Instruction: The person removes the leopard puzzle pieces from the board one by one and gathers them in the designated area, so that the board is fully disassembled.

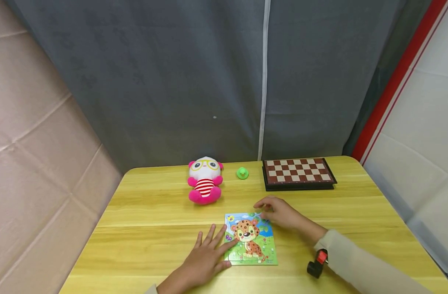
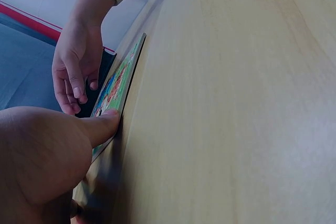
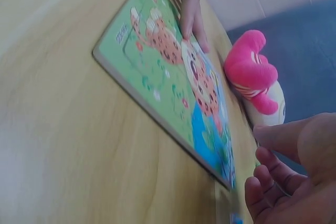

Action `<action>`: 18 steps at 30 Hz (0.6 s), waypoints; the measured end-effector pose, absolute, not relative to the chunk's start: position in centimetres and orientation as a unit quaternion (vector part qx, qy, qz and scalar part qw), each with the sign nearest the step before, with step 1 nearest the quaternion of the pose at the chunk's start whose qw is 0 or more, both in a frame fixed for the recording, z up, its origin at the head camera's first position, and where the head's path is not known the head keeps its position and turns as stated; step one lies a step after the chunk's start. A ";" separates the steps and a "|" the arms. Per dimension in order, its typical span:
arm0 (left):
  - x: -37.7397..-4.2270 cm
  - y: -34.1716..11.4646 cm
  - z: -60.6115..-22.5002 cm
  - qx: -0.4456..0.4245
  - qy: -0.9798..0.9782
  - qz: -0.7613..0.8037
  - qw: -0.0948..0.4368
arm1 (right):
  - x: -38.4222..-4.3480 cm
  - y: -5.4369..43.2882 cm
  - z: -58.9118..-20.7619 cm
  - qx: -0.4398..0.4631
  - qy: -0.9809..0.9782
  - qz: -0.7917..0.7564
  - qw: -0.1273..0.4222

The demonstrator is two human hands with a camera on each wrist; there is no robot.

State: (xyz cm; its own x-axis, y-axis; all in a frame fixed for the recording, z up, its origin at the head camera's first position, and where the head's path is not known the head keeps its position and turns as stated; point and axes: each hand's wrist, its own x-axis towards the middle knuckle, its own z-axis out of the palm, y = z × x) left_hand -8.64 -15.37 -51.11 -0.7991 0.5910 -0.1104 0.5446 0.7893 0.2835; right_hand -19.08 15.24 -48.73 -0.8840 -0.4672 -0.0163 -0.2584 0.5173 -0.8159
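Note:
A square jigsaw puzzle (image 1: 266,245) with a cartoon leopard on green and blue lies flat on the table. Over its left edge my left hand (image 1: 203,261) is spread, with straight fingers; one finger reaches onto the picture and the thumb touches the lower left edge, as the left wrist view also shows. My right hand (image 1: 280,212) hovers at the puzzle's upper right corner. In the right wrist view its fingers (image 3: 270,179) are loosely bent, the thumb stands apart from them, and nothing shows between them.
Behind the puzzle lies a pink and white plush toy (image 1: 205,181) with a striped belly. A small green toy duck (image 1: 242,173) stands to its right. Farther right is a folded chessboard (image 1: 299,173). A grey curtain (image 1: 172,81) hangs behind the wooden table (image 1: 143,245).

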 end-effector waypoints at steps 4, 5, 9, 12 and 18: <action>-8.7 -15.4 -51.0 0.303 0.940 0.120 0.099 | -18.9 14.5 -48.9 -0.221 0.863 -0.437 0.121; -8.6 -15.4 -51.0 0.303 0.940 0.120 0.099 | -18.9 14.3 -48.9 -0.224 0.863 -0.436 0.121; -8.7 -15.4 -50.9 0.303 0.940 0.121 0.100 | -18.7 13.4 -49.0 -0.237 0.860 -0.435 0.121; -8.7 -15.4 -50.9 0.303 0.940 0.122 0.101 | -18.5 12.7 -49.0 -0.246 0.861 -0.429 0.121; -8.6 -15.4 -50.9 0.304 0.939 0.127 0.103 | -17.9 11.3 -49.2 -0.249 0.860 -0.426 0.126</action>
State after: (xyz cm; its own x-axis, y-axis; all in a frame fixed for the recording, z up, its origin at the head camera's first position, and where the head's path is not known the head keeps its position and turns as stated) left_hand -8.65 -15.40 -50.90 -0.7944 0.5961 -0.1168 0.5434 0.7833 0.3019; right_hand -17.90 11.35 -49.22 -0.8437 -0.5367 -0.0044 -0.3214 0.5118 -0.7967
